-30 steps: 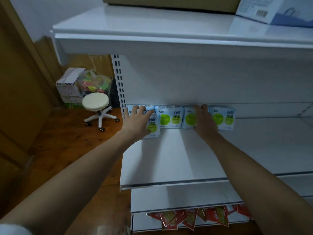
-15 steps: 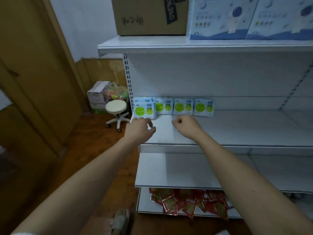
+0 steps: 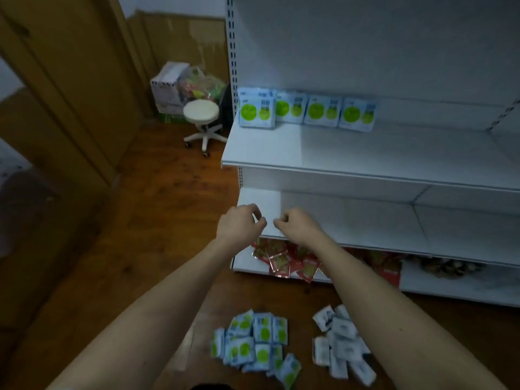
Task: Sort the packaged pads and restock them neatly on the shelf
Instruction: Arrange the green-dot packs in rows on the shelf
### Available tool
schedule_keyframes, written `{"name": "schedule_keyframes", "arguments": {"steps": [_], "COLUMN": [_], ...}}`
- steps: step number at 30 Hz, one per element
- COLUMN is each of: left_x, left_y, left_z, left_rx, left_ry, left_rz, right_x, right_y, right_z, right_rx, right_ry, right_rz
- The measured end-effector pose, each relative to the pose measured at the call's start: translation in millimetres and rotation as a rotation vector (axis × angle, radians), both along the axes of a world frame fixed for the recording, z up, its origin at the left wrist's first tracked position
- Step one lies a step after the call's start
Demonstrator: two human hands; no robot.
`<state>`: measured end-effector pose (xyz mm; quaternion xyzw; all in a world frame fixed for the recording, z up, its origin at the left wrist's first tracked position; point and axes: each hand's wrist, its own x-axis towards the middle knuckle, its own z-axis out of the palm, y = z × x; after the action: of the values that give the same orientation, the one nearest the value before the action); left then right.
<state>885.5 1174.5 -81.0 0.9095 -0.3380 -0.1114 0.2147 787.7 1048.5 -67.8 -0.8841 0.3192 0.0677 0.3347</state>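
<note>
Hanging in mid-air in front of the lower shelf, left hand (image 3: 240, 225) and right hand (image 3: 299, 226) each show a narrow, loosely curled grip with nothing in it; fingertips nearly meet but don't touch. Step in hand, as a judgement: between placements, going back for more stock.

Task items: five green-dot pad packs (image 3: 306, 111) stand upright in a row at the back left of the middle shelf (image 3: 365, 170), the leftmost one in front of its neighbour. More green-dot packs (image 3: 253, 342) lie in a loose pile on the floor, with a separate pile of white packs (image 3: 342, 344) just beside it to the right. So sorting looks done and restocking only started.

Next move likely calls for dropping both hands to the green pile, gripping a pack or two, and extending the row rightward, faces out.

Versus 0.5 s ago: hands have pulled off the middle shelf and sunk to the lower one, view has tipped down, so floor piles now show and the top shelf boxes are gone from frame.
</note>
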Motion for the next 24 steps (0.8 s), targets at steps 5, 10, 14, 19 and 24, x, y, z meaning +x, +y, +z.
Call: {"name": "schedule_keyframes", "arguments": {"steps": [5,10,14,19,24], "left_x": [-26.1,-60.5,-92.3,-130.8,-158.7], "left_y": [70.7,134.7,163.7,182.3,195.1], "left_z": [-95.8,-186.5,-242.5,-359.2,-505.9], "left_rx": [0.082,0.22,0.294,0.368,0.424], "left_ry": [0.254,0.507,0.678,0.852,0.927], "left_rz": [0.067,0.098,0.182,0.339,0.539], "right_x": [-30.0,-82.5,-119.4,-149.1,-157.3], "right_y": [67.2,113.3,130.4,130.9,125.7], "right_z": [-101.3,-195.5,-242.0,-339.4,-472.1], "right_rx": [0.122,0.26,0.366,0.417,0.462], "right_ry": [0.185,0.425,0.546,0.625,0.679], "right_rz": [0.003,-0.05,-0.024,-0.079,-0.151]}}
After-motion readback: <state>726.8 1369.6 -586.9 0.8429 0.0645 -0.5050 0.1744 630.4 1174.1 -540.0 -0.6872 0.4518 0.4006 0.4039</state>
